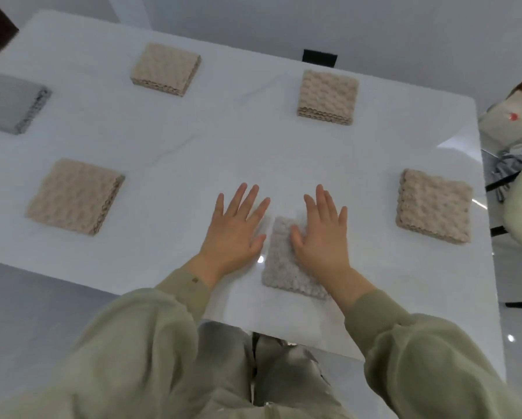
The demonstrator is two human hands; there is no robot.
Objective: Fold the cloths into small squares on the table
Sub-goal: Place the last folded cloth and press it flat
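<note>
Near front edge of white glossy table (pixel 193 146), at centre: pale grey-beige bumpy-textured cloth (pixel 286 267), folded small, lying flat. Far end blurred under the fingers.

Left hand (pixel 235 234) palm down, fingers straight and spread wide, mostly on bare tabletop just beside the cloth's left edge, thumb touching that edge. Gripping nothing.

Right hand (pixel 320 237) likewise flat and splayed, pressing on the cloth's right part.

Elsewhere on table, well apart, all folded into layered squares:
- far-left beige square (pixel 166 69)
- far-right beige square (pixel 327 98)
- near-left beige square (pixel 75 196)
- near-right beige square (pixel 433 205)
- grey square (pixel 10 102), at the left margin

Olive-green sleeves (pixel 163 328) on both arms.
</note>
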